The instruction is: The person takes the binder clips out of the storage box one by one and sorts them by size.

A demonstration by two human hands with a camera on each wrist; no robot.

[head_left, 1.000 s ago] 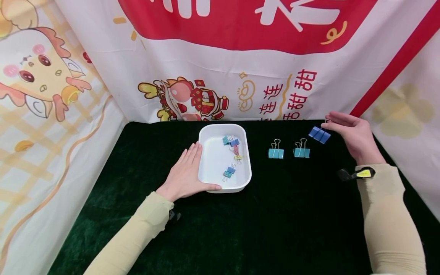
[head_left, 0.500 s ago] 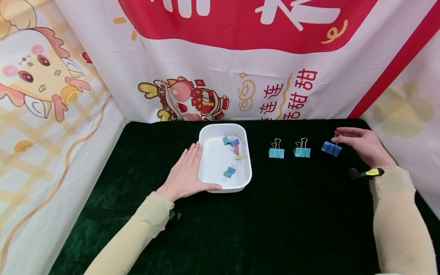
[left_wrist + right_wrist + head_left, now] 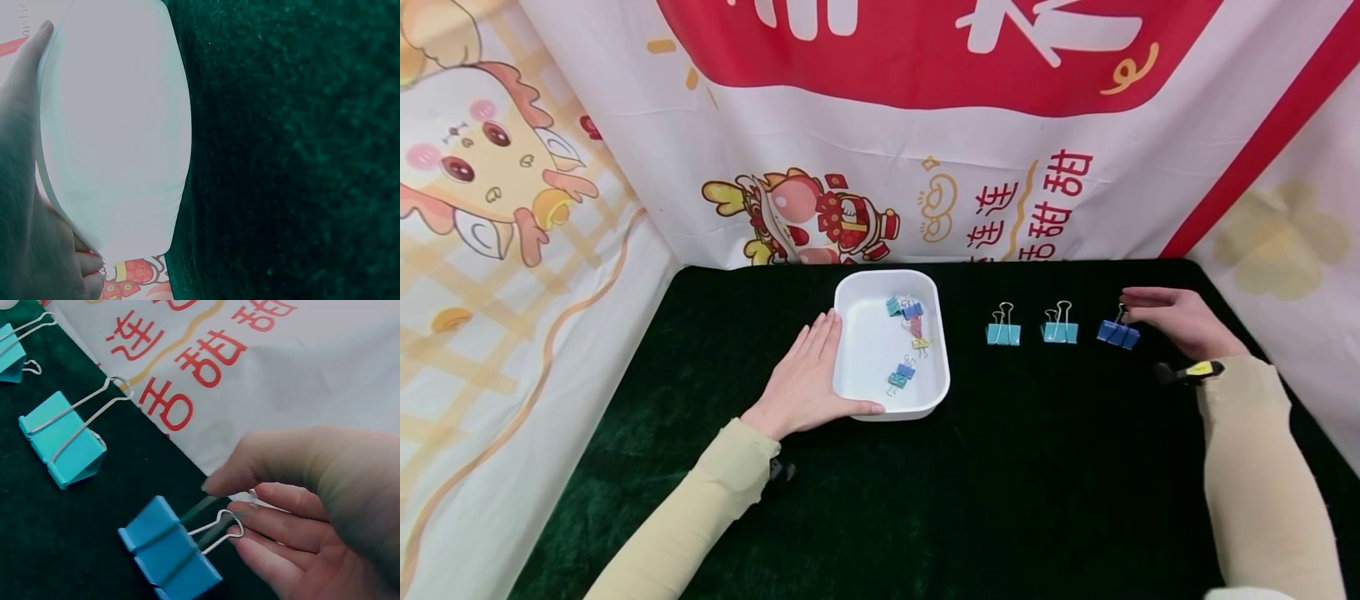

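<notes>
My left hand lies along the left side of a white plastic box, fingers spread on its rim and the thumb at the near corner. In the left wrist view the box's wall fills much of the picture. Small coloured binder clips lie inside the box. At the right, my right hand has thumb and fingers about the wire handles of a large blue binder clip, low at the cloth. Two large teal binder clips stand left of it, handles up.
Dark green velvet cloth covers the table. A printed white fabric backdrop rises along the back edge, with more fabric at the left and right sides.
My right hand has carried the blue binder clip right and toward me, then slightly left and down beside the teal clips. The left hand and box have stayed put.
</notes>
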